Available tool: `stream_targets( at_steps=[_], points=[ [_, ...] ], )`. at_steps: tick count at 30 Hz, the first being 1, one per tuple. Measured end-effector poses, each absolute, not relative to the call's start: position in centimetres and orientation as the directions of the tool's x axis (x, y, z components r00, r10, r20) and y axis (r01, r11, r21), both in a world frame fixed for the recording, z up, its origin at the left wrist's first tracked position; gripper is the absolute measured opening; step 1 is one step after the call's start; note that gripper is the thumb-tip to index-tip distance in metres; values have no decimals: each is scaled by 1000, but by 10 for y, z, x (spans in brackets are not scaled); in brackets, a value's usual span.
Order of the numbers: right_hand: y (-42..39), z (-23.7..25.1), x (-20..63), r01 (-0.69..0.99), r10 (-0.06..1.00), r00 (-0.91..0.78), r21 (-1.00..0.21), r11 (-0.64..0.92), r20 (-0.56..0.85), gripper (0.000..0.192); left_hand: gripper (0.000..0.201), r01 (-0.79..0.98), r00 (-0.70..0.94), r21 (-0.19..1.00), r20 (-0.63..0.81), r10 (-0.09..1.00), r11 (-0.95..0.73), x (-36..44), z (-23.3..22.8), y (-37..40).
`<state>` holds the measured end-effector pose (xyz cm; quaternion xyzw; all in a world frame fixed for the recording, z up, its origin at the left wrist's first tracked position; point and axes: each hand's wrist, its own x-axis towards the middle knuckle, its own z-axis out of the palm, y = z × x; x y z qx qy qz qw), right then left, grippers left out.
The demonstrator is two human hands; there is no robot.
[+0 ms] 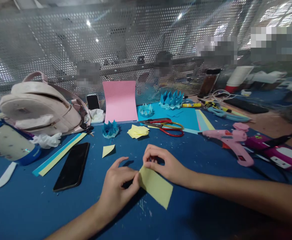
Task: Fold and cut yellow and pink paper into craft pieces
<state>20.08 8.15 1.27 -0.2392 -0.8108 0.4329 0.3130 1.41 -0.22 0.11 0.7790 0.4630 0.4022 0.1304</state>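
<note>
On the blue counter [23,206], left hand [118,186] and right hand [164,165] pinch the yellow paper strip [155,186] at one end, steadying it for creasing.

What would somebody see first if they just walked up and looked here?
Probably the two hands in front, left hand and right hand, pinching a yellow paper strip on the blue table. Behind them a pink sheet stands upright, with a pink glue gun at the right.
</note>
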Motion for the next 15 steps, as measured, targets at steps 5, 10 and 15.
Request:
stream_targets(
  at_steps=[5,10,15],
  points=[
    [105,17,208,122,694,-630,-838,532,348,26,25,584,224,571,570,790,-577,9,0,-3],
    [107,18,210,96,660,-657,-828,552,364,28,29,518,97,744,439,893,-422,7,1,0],
    [89,19,205,20,585,-729,-843,537,355,28,38,204,171,959,162,972,-196,9,4,5]
  ],
)
